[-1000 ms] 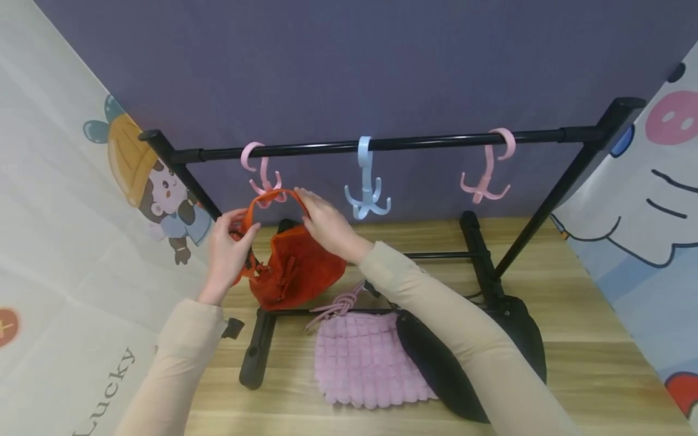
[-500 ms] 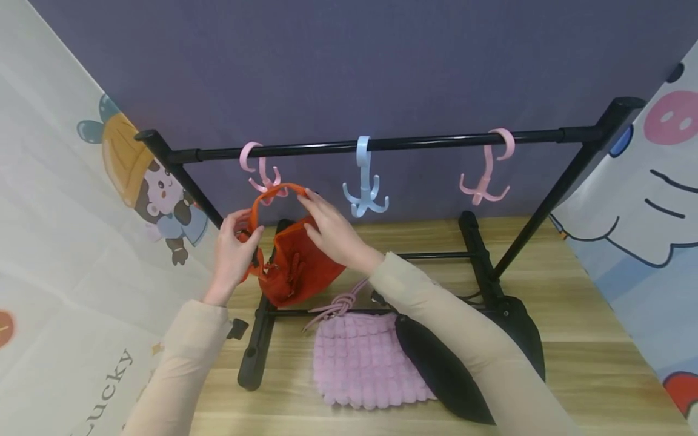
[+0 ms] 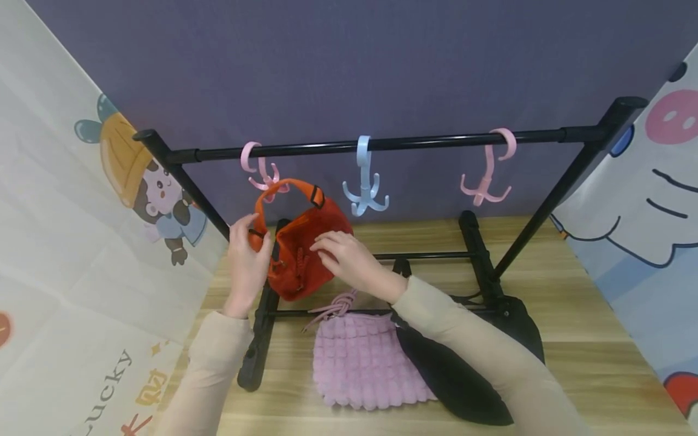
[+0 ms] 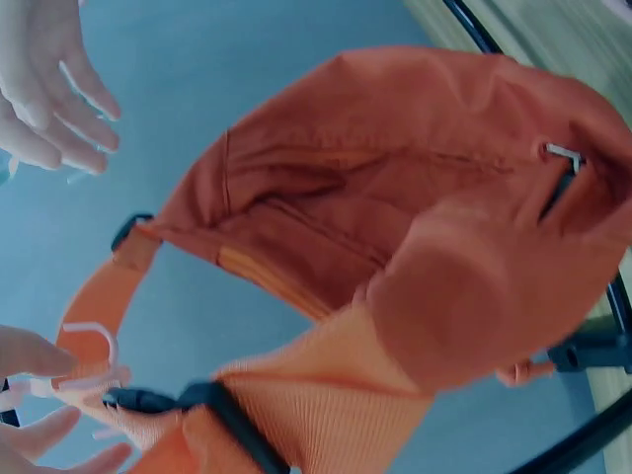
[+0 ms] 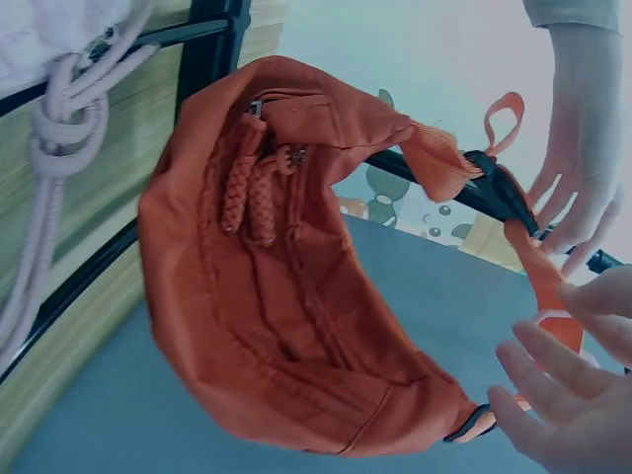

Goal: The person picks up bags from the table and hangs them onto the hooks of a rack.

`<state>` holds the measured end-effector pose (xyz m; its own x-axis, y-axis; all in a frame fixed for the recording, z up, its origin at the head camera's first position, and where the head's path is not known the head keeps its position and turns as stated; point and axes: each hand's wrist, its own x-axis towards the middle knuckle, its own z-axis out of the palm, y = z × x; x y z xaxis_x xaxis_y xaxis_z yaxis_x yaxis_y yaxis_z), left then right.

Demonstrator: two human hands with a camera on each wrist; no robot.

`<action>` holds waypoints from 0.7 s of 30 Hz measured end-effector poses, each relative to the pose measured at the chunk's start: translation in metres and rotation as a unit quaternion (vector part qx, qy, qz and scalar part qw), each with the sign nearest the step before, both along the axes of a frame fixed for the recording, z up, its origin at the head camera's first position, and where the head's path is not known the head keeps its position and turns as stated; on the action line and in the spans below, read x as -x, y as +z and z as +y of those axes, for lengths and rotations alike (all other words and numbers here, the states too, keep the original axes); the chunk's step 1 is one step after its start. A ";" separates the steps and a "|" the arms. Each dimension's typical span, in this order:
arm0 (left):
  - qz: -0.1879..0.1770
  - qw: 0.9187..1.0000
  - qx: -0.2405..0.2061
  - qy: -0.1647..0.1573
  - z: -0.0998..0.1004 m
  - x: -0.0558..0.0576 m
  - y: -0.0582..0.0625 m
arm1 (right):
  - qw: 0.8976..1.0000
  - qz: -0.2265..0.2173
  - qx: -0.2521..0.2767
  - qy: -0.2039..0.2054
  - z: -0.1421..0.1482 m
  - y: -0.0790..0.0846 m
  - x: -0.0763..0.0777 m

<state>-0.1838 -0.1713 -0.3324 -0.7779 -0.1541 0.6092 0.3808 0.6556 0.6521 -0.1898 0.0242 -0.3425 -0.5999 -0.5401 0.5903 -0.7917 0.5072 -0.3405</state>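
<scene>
An orange-red shoulder bag (image 3: 328,219) hangs tilted below the left pink hook (image 3: 266,175), its orange strap (image 3: 289,183) arching up over the hook's prongs. My left hand (image 3: 248,260) is at the left side of the strap, thumb and fingers apart beside the black buckle (image 5: 499,193). In front of the bag's body, my right hand (image 3: 357,261) has loosely bent fingers and holds nothing. From the right wrist view, the bag's zipped top and braided zip pulls (image 5: 247,188) show, with the right hand's spread fingers near the strap end.
A black rack bar (image 3: 316,147) also carries a blue hook (image 3: 364,181) and a right pink hook (image 3: 485,175). Below, a pink quilted bag (image 3: 365,363) and a black bag (image 3: 452,381) lie on the wooden surface. Rack feet (image 3: 253,363) stand beside them.
My right hand has let go of the strap and moved down and right, in front of the bag. The left hand has loosened and shifted slightly right. The bag has moved slightly up and right.
</scene>
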 end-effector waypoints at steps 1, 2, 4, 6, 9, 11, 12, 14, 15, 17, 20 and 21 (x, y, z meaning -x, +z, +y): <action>0.013 1.000 0.001 0.001 0.003 -0.001 -0.002 | 1.000 -0.005 -0.002 0.001 0.002 -0.002 -0.001; 0.027 1.000 0.004 0.002 0.006 -0.002 -0.004 | 1.000 -0.011 -0.003 0.002 0.005 -0.004 -0.002; 0.057 0.998 0.008 0.004 0.012 -0.004 -0.007 | 1.000 -0.021 -0.006 0.002 0.010 -0.007 -0.003; 0.090 0.996 0.019 0.006 0.017 -0.006 -0.011 | 0.999 -0.033 -0.007 -0.002 0.016 -0.010 -0.004; 0.140 0.990 0.030 -0.005 0.024 -0.008 -0.018 | 0.998 -0.055 -0.011 -0.013 0.025 -0.015 -0.005; 0.175 0.983 0.044 -0.019 0.028 -0.010 -0.023 | 0.997 -0.068 -0.014 -0.021 0.031 -0.018 -0.005; 0.191 0.980 0.050 -0.030 0.030 -0.010 -0.025 | 0.997 -0.071 -0.016 -0.026 0.034 -0.019 -0.005; 0.221 0.972 0.061 -0.055 0.035 -0.012 -0.029 | 0.996 -0.077 -0.020 -0.033 0.040 -0.023 -0.003; 0.233 0.968 0.067 -0.066 0.037 -0.012 -0.031 | 0.996 -0.080 -0.020 -0.035 0.043 -0.025 -0.002; 0.247 0.962 0.075 -0.089 0.042 -0.013 -0.034 | 0.995 -0.084 -0.020 -0.043 0.049 -0.028 0.000; 0.244 0.960 0.076 -0.115 0.050 -0.014 -0.041 | 0.993 -0.096 -0.024 -0.059 0.058 -0.034 0.004; 0.238 0.961 0.076 -0.120 0.052 -0.014 -0.043 | 0.993 -0.101 -0.024 -0.063 0.061 -0.036 0.006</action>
<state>-0.1701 -0.1196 -0.3750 -0.4084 0.1142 0.9056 0.7636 0.5864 0.2704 -0.1957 0.0853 -0.3786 -0.7679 -0.4780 0.4264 -0.6391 0.6172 -0.4590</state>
